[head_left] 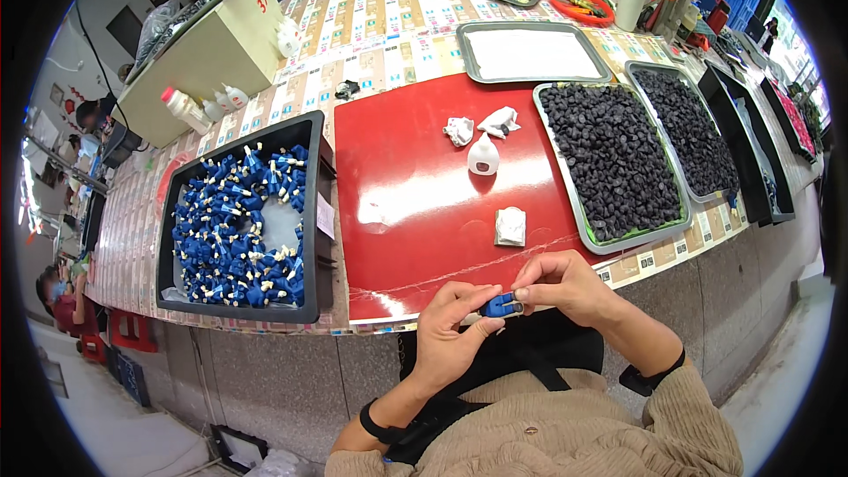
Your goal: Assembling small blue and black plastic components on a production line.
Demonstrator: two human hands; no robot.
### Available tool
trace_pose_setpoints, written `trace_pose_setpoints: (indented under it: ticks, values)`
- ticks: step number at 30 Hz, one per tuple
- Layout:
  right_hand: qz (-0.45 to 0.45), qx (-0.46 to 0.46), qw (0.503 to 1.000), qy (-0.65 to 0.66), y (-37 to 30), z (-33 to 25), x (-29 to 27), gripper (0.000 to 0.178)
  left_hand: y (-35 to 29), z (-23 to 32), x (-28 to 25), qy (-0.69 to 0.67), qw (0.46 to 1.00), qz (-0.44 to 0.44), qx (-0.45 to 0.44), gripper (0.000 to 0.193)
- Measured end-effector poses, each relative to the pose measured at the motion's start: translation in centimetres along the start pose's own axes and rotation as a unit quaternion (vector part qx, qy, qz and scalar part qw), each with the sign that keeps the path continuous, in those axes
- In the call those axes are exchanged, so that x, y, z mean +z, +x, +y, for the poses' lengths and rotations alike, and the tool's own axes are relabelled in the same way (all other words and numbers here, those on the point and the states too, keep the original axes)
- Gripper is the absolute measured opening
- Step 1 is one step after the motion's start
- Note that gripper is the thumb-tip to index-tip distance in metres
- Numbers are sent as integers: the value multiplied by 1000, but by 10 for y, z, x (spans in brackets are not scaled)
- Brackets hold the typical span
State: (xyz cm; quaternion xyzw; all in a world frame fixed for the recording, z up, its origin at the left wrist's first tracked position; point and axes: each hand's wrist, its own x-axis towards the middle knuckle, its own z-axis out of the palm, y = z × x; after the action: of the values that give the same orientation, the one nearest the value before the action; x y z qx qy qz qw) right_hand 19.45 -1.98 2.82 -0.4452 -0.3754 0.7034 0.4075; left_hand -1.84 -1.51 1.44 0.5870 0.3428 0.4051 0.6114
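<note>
Just past the near edge of the red board, a small blue piece (500,306) with a dark end is held between both hands. My left hand (449,332) pinches its left side between thumb and fingers. At its right end, my right hand (565,286) is closed on it with thumb and fingertips. The fingers cover much of the piece, so its exact kind is unclear. Beyond the hands on the red board (397,159) lie a folded white pad (510,227), a small white squeeze bottle (483,157) and two crumpled white tissues (498,121).
Left of the board stands a black crate (320,212) of blue pieces with white tips. To the right, two grey trays (579,203) hold many small black pieces. A white-lined tray (468,62) lies behind the board. Other people sit around the table.
</note>
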Motion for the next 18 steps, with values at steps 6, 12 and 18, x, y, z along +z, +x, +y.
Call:
trace_pose_setpoints:
  ticks: [6,12,18]
  values:
    - [-23,-10,1000,3,5,0,-3,10,2,-5,-1,23,1000,8,10,40]
    - [-58,-57,996,-31,3,-9,-12,20,16,1,8,22,999,13,25,38]
    - [-128,-177,964,-153,-5,-12,-12,25,12,2,12,-80,995,-34,-56,40]
